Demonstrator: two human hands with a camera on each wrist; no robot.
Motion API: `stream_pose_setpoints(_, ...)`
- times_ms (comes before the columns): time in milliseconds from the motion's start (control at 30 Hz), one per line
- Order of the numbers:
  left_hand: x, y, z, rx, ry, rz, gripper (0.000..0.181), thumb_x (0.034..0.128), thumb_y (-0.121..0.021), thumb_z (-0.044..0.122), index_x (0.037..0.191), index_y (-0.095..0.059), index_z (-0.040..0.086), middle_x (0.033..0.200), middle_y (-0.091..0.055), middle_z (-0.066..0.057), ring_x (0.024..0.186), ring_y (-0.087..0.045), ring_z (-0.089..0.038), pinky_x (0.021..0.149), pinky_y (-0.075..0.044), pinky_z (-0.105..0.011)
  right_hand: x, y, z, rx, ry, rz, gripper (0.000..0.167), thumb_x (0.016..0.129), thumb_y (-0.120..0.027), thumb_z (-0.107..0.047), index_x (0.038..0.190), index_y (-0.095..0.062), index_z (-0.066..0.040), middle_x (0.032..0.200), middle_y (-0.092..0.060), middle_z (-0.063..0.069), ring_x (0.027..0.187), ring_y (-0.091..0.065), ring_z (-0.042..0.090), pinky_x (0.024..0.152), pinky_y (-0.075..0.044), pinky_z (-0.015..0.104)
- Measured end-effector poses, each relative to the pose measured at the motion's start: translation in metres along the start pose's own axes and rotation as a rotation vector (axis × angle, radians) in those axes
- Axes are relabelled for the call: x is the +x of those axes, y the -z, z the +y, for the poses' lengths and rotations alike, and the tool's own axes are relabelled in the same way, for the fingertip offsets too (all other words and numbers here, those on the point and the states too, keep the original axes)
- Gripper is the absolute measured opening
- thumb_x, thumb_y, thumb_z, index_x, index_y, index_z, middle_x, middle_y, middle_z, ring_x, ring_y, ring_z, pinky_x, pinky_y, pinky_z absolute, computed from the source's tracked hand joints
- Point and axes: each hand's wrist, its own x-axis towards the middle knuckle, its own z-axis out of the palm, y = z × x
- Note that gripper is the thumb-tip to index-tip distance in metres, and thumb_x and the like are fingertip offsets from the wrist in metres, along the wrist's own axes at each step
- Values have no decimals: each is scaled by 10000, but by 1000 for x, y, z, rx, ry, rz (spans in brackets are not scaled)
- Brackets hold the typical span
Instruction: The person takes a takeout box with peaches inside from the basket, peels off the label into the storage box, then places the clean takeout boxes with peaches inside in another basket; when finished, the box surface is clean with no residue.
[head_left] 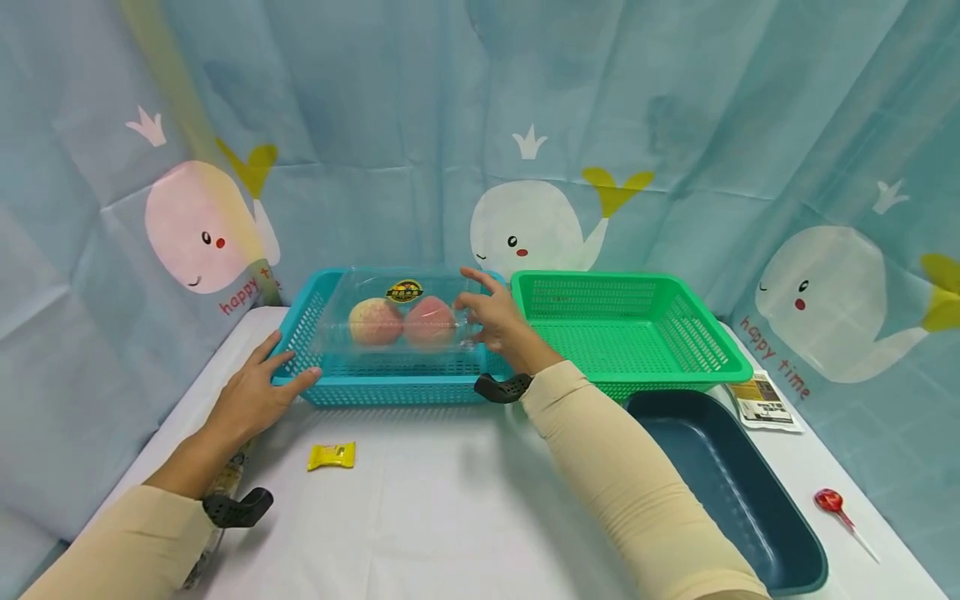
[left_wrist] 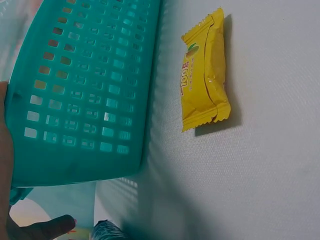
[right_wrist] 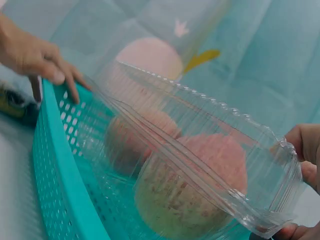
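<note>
A clear plastic fruit box [head_left: 341, 321] with a gold-and-black label holds two peaches [head_left: 377, 322] and lies tilted in the blue basket [head_left: 397, 392]. My right hand [head_left: 501, 321] grips the box's right end; in the right wrist view its fingers [right_wrist: 306, 147] pinch the clear edge. At the basket's front left corner, my left hand [head_left: 251, 392] rests on the rim, fingers spread and fairly straight. A yellow wrapped candy [left_wrist: 205, 72] lies on the white cloth in front of the basket.
Right of the blue basket stands a green basket [head_left: 622, 333], with a dark blue tub [head_left: 697, 450] before it. A packet [head_left: 763, 404] and a red lollipop [head_left: 828, 500] lie at the far right. Something in clear packaging [head_left: 228, 475] is partly hidden beneath my left forearm. A whale-print curtain [head_left: 405, 100] hangs behind.
</note>
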Motion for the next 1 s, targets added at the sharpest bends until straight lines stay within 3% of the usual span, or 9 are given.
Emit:
stream_pose_setpoints(100,0,0,-1,9,2,9,887,912,-507,624,1410,-380,-98,1588,-44,-177,1343,-171,-540,959,-222,-751,-12,5,-10,16,-5,14,654,818,-615,27,1390,-529,-277,887,-562,96,546,-284,184,454,-362,354)
stream_pose_setpoints(267,1,-1,-2,11,2,3,892,910,-500,631,1412,-379,-96,1586,-46,-183,1337,-175,-547,952,-225,-757,-35,16,-24,56,1,68,650,817,-616,44,1374,-550,-284,868,-510,99,567,-324,184,626,-520,461)
stream_pose_setpoints(467,3,1,0,10,-31,14,867,920,-502,613,1399,-397,-101,1584,-61,-185,1327,-195,-550,952,-234,-753,-67,32,-35,76,15,105,623,847,-590,31,1378,-543,-291,960,-488,99,604,-374,173,745,-513,547)
stream_pose_setpoints(567,3,1,0,3,-40,21,858,922,-510,603,1397,-400,-103,1586,-58,-182,1329,-194,-550,947,-239,-754,-85,40,-37,86,18,116,599,868,-564,21,1375,-541,-297,1016,-493,120,610,-412,165,691,-537,522)
stream_pose_setpoints(633,2,1,1,-4,-41,22,858,922,-514,599,1398,-397,-106,1586,-57,-184,1333,-186,-548,946,-238,-755,-97,46,-38,87,26,112,605,876,-551,26,1392,-522,-289,1114,-481,132,641,-435,165,624,-530,420)
stream_pose_setpoints(700,2,0,0,-2,-42,22,860,922,-518,596,1395,-395,-111,1583,-61,-190,1332,-188,-548,946,-241,-753,-109,52,-37,87,35,100,624,880,-538,37,1418,-493,-277,1260,-416,131,666,-452,162,508,-442,291)
stream_pose_setpoints(767,2,-1,-1,5,-44,23,859,922,-520,593,1392,-395,-115,1581,-63,-196,1331,-189,-549,945,-242,-753,-121,58,-36,80,42,84,647,885,-530,46,1445,-457,-270,1378,-315,116,691,-465,156,457,-315,255)
stream_pose_setpoints(933,1,-2,-1,14,-35,26,866,921,-517,600,1387,-396,-120,1579,-59,-200,1326,-192,-552,945,-242,-753,-147,70,-34,104,52,71,676,889,-516,71,1478,-405,-240,1386,-240,96,705,-492,161,601,-388,320)
stream_pose_setpoints(1000,2,-2,-1,10,-30,25,870,920,-514,604,1386,-396,-121,1579,-56,-201,1328,-186,-553,945,-238,-754,-157,73,-32,111,64,69,693,880,-515,88,1488,-386,-221,1292,-318,82,713,-497,165,666,-419,320)
